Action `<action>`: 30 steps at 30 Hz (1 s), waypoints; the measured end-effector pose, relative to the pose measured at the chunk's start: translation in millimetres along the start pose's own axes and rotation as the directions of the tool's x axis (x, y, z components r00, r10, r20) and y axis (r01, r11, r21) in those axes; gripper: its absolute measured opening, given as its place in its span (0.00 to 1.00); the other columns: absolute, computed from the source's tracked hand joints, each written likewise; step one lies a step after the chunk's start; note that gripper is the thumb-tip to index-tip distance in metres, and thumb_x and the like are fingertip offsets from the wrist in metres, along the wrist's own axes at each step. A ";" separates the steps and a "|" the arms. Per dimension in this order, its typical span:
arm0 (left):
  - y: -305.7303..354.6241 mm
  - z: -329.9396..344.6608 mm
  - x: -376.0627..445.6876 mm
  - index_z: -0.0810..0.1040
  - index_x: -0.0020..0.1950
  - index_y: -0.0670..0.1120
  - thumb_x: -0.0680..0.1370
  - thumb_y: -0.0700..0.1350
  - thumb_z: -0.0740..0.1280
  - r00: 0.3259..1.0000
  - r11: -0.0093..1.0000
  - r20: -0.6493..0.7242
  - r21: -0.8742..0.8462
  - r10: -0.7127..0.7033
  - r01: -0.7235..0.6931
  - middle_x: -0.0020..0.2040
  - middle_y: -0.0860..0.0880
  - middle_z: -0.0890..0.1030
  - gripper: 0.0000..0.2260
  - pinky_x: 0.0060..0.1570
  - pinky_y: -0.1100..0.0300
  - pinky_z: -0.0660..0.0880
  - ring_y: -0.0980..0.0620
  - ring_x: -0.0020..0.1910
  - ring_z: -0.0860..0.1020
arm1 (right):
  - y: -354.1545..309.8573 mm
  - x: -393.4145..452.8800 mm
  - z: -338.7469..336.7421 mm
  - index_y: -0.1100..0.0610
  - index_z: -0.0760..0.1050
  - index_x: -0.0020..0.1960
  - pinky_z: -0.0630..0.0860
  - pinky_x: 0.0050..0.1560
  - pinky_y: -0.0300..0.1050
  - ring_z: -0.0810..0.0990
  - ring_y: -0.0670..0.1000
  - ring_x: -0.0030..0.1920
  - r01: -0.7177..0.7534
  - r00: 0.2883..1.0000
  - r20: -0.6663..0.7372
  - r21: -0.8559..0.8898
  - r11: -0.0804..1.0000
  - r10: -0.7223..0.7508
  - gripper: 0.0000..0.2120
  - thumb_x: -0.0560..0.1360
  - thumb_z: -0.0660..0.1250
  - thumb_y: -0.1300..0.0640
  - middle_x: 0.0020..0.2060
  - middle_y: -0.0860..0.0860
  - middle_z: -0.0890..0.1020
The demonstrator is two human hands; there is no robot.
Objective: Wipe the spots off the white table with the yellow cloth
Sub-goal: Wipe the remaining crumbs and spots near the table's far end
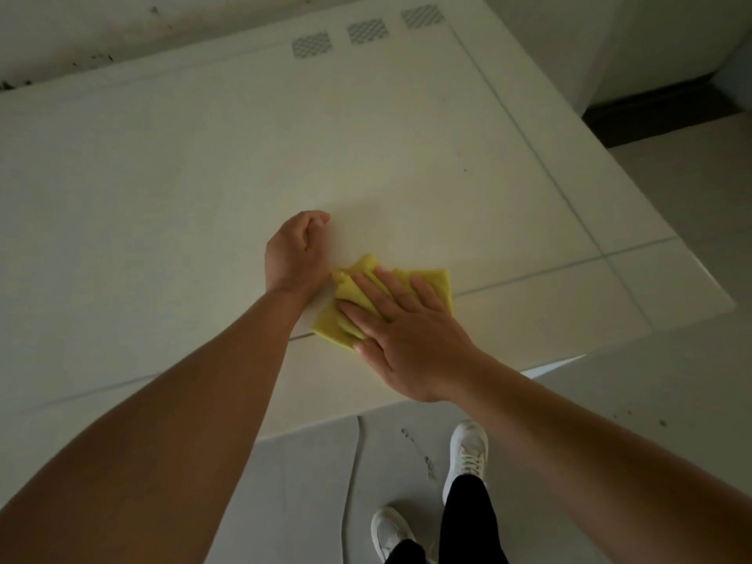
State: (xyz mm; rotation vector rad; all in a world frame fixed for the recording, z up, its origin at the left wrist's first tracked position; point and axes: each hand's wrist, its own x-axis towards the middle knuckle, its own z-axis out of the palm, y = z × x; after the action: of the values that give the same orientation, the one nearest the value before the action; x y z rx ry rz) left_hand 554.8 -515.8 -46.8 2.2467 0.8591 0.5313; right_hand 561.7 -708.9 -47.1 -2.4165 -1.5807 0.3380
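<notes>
The yellow cloth [435,283] lies bunched on the white table [171,189], near its front edge. My right hand [401,331] presses flat on the cloth with its fingers spread, and hides the cloth's middle. My left hand [295,252] rests on the table just left of the cloth, fingers curled into a loose fist, its wrist touching the cloth's left edge. A small dark spot [466,170] shows on the table further back to the right.
Three grey mesh patches [368,31] sit at the table's far edge by the wall. The table's right corner [728,307] ends over a tiled floor. A thin cable [353,474] runs on the floor near my white shoes [468,453].
</notes>
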 end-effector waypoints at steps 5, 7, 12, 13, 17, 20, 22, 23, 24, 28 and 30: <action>-2.0 -0.5 0.8 0.79 0.53 0.49 0.77 0.45 0.57 0.999 0.998 0.008 0.038 0.040 -0.040 0.55 0.48 0.82 0.12 0.49 0.65 0.66 0.49 0.54 0.77 | 37.4 -25.9 -12.6 0.42 0.47 0.73 0.40 0.72 0.54 0.41 0.52 0.76 -0.082 0.997 0.000 -0.051 0.995 0.082 0.26 0.76 0.42 0.40 0.77 0.47 0.46; -1.2 -0.5 0.0 0.79 0.54 0.47 0.77 0.42 0.58 0.998 0.995 0.018 0.067 0.067 -0.068 0.55 0.45 0.81 0.11 0.50 0.62 0.68 0.46 0.54 0.77 | 59.6 -40.2 -19.3 0.41 0.46 0.73 0.41 0.72 0.53 0.41 0.52 0.76 -0.134 0.991 -0.005 -0.080 0.988 0.134 0.26 0.75 0.40 0.40 0.76 0.46 0.45; 5.1 3.3 5.2 0.79 0.55 0.43 0.75 0.39 0.61 0.988 0.958 0.061 0.241 0.142 -0.153 0.56 0.41 0.79 0.11 0.58 0.51 0.70 0.40 0.55 0.75 | 109.0 -62.5 -37.8 0.37 0.41 0.72 0.40 0.72 0.49 0.37 0.48 0.75 -0.198 0.979 0.024 -0.108 0.974 0.202 0.25 0.75 0.39 0.40 0.75 0.42 0.39; 7.3 6.4 7.7 0.79 0.55 0.44 0.74 0.39 0.62 0.987 0.943 0.062 0.291 0.149 -0.161 0.57 0.42 0.78 0.12 0.59 0.50 0.69 0.40 0.56 0.74 | 115.1 -60.2 -41.2 0.36 0.41 0.72 0.41 0.72 0.49 0.38 0.48 0.75 -0.188 0.980 0.037 -0.111 0.976 0.193 0.25 0.75 0.39 0.40 0.75 0.42 0.40; 24.9 26.7 29.8 0.78 0.57 0.45 0.75 0.40 0.61 0.980 0.922 0.097 0.335 0.172 -0.195 0.60 0.43 0.78 0.12 0.62 0.50 0.66 0.41 0.60 0.73 | 138.7 -35.3 -53.6 0.35 0.40 0.71 0.39 0.72 0.47 0.36 0.47 0.74 -0.160 0.985 0.052 -0.105 0.982 0.166 0.25 0.74 0.37 0.40 0.74 0.41 0.38; 43.4 47.8 55.2 0.76 0.60 0.45 0.76 0.41 0.60 0.976 0.929 0.126 0.307 0.175 -0.206 0.64 0.44 0.76 0.14 0.66 0.51 0.64 0.43 0.64 0.71 | 160.7 -4.2 -62.3 0.34 0.39 0.71 0.37 0.72 0.47 0.34 0.47 0.74 -0.122 0.990 0.063 -0.096 0.988 0.128 0.24 0.75 0.37 0.39 0.74 0.41 0.36; 55.2 61.3 77.0 0.76 0.60 0.45 0.76 0.40 0.59 0.981 0.940 0.105 0.285 0.162 -0.186 0.64 0.45 0.76 0.14 0.66 0.52 0.64 0.44 0.64 0.71 | 176.4 23.2 -68.3 0.34 0.38 0.71 0.36 0.72 0.47 0.33 0.46 0.73 -0.081 0.995 0.053 -0.091 0.993 0.086 0.24 0.75 0.36 0.39 0.73 0.40 0.36; 61.1 67.8 90.2 0.75 0.60 0.45 0.75 0.40 0.59 0.983 0.945 0.087 0.276 0.159 -0.177 0.63 0.45 0.76 0.14 0.65 0.52 0.64 0.44 0.64 0.71 | 185.9 40.5 -71.8 0.34 0.39 0.71 0.36 0.71 0.47 0.33 0.46 0.73 -0.058 0.997 0.040 -0.097 0.994 0.062 0.24 0.75 0.36 0.39 0.74 0.40 0.37; 65.3 73.9 100.5 0.75 0.60 0.45 0.75 0.39 0.59 0.985 0.950 0.071 0.264 0.156 -0.169 0.62 0.45 0.76 0.14 0.64 0.52 0.65 0.44 0.63 0.71 | 194.5 55.1 -74.1 0.35 0.40 0.71 0.36 0.71 0.47 0.34 0.46 0.73 -0.058 0.998 0.030 -0.085 0.995 0.061 0.24 0.75 0.38 0.40 0.74 0.40 0.38; 84.8 100.5 160.5 0.74 0.59 0.46 0.75 0.38 0.59 0.991 0.960 0.014 0.246 0.135 -0.134 0.61 0.46 0.77 0.14 0.62 0.52 0.66 0.45 0.61 0.72 | 242.6 134.6 -88.9 0.36 0.45 0.72 0.40 0.72 0.49 0.39 0.46 0.75 -0.044 0.999 -0.033 -0.063 0.997 0.042 0.23 0.78 0.44 0.42 0.75 0.41 0.43; 89.4 110.2 184.8 0.74 0.59 0.46 0.75 0.39 0.59 0.991 0.957 0.006 0.256 0.136 -0.133 0.60 0.47 0.77 0.14 0.61 0.52 0.66 0.45 0.61 0.72 | 262.7 171.3 -95.9 0.37 0.47 0.72 0.42 0.72 0.49 0.41 0.47 0.75 -0.045 0.997 -0.062 -0.070 0.997 0.041 0.23 0.78 0.45 0.42 0.76 0.41 0.45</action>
State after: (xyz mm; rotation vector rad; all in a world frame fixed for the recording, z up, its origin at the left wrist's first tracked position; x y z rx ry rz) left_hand 785.5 -484.8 -36.2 2.5543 0.8234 0.5210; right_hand 886.0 -660.4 -50.8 -2.4925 -1.5425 0.2174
